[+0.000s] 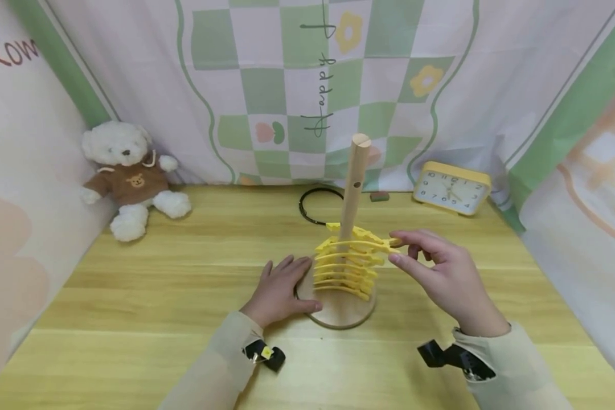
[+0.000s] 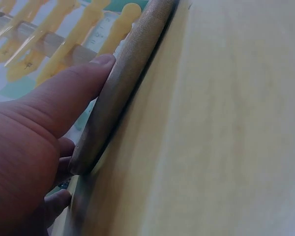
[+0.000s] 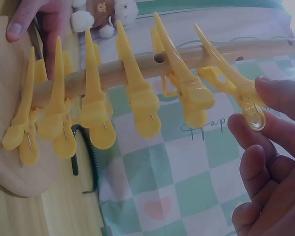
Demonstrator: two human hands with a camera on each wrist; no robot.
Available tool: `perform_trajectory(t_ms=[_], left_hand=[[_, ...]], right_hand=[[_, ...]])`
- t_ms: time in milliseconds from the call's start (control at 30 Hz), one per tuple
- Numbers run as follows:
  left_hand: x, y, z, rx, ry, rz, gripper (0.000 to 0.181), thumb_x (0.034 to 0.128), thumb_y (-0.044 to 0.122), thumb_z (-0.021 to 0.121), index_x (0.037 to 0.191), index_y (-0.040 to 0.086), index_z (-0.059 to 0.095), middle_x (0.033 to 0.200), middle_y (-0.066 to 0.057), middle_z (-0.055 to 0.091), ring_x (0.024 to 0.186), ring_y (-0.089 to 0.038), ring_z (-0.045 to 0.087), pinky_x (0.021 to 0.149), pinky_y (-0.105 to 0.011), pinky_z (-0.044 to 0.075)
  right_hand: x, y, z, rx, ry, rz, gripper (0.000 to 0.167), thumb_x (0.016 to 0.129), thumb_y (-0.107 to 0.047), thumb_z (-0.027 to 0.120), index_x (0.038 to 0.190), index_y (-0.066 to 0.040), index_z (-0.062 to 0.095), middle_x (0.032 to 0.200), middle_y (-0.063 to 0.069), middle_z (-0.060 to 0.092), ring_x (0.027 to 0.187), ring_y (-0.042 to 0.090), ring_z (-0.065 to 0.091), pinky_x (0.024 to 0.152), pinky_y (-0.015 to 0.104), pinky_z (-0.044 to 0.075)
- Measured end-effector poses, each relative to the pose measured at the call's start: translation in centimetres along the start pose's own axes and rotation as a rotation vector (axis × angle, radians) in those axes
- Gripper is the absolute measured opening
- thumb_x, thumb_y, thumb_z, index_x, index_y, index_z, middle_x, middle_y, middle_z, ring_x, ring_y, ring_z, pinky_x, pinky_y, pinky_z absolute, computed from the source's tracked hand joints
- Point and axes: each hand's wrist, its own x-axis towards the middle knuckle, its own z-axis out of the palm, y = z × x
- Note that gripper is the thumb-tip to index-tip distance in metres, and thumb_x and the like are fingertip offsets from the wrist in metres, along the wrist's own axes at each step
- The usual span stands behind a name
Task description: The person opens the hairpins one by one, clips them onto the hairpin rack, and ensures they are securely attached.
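Observation:
A wooden post (image 1: pixel 355 182) stands upright on a round wooden base (image 1: pixel 338 313). Several yellow plastic clips (image 3: pixel 98 93) are set one above another along the post, their long jaws across it. My right hand (image 1: pixel 448 273) pinches the handle end of the topmost yellow clip (image 3: pixel 231 69) between thumb and index finger, while its other fingers are bent and free. At the base's left side rests my left hand (image 1: pixel 279 287), fingers spread and fairly straight, the thumb (image 2: pixel 73 93) touching the rim. Part of its other fingers is hidden behind the base in the left wrist view.
On the wooden table, a white teddy bear (image 1: pixel 128 176) in a brown top sits at back left. A yellow clock (image 1: pixel 452 188) stands at back right. Behind the post lie a black cable loop (image 1: pixel 302 208) and a small dark block (image 1: pixel 379 196). Curtains enclose the table.

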Motion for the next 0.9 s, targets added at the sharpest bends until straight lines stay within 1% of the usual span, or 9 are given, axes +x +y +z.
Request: perform_trajectory(t_ms=[233,367,633,767,900], left_hand=[[0.1,0.0,-0.2,0.022,-0.009,0.002,0.098,0.081,0.063,0.074,0.158,0.015,0.034,0.161,-0.002,0.036,0.151,-0.031,0.023,0.118,-0.065,0.007],[0.1,0.0,-0.4,0.028,-0.011,-0.001,0.099,0.0808,0.063,0.074,0.158,0.016,0.034,0.161,-0.001,0.036,0.151,-0.031,0.023,0.118,-0.066,0.007],[0.2,-0.4,0.0,0.042,-0.013,-0.001,0.099,0.0804,0.064,0.074,0.158,0.017,0.033,0.161,0.0,0.036,0.151,-0.031,0.022,0.118,-0.066,0.008],[0.2,-0.5,0.0,0.034,-0.004,0.0,0.099,0.08,0.064,0.074,0.158,0.018,0.033,0.161,0.0,0.036,0.151,-0.031,0.022,0.118,-0.066,0.007],[0.1,-0.6,0.1,0.01,0.0,0.001,0.099,0.0804,0.063,0.074,0.158,0.018,0.033,0.161,-0.001,0.035,0.151,-0.032,0.021,0.119,-0.065,0.005]], right_hand=[[0.5,0.1,0.5,0.01,-0.003,0.007,0.028,0.088,-0.006,0.077,0.115,-0.013,0.075,0.084,-0.006,0.063,0.077,0.007,0.05,0.066,0.022,0.038],[0.9,0.0,1.0,0.029,-0.022,0.002,0.028,0.089,-0.006,0.076,0.116,-0.012,0.075,0.086,-0.005,0.064,0.077,0.008,0.051,0.066,0.021,0.038],[1.3,-0.1,1.6,0.052,-0.05,-0.002,0.027,0.09,-0.008,0.075,0.116,-0.014,0.074,0.084,-0.006,0.063,0.076,0.008,0.051,0.067,0.023,0.039],[1.4,0.0,1.5,0.061,-0.056,-0.001,0.027,0.091,-0.006,0.074,0.117,-0.013,0.074,0.085,-0.005,0.063,0.075,0.009,0.051,0.066,0.023,0.039],[1.3,0.2,1.4,0.087,-0.07,0.003,0.03,0.091,-0.006,0.073,0.121,-0.011,0.073,0.092,-0.004,0.066,0.076,0.009,0.051,0.064,0.023,0.038]])
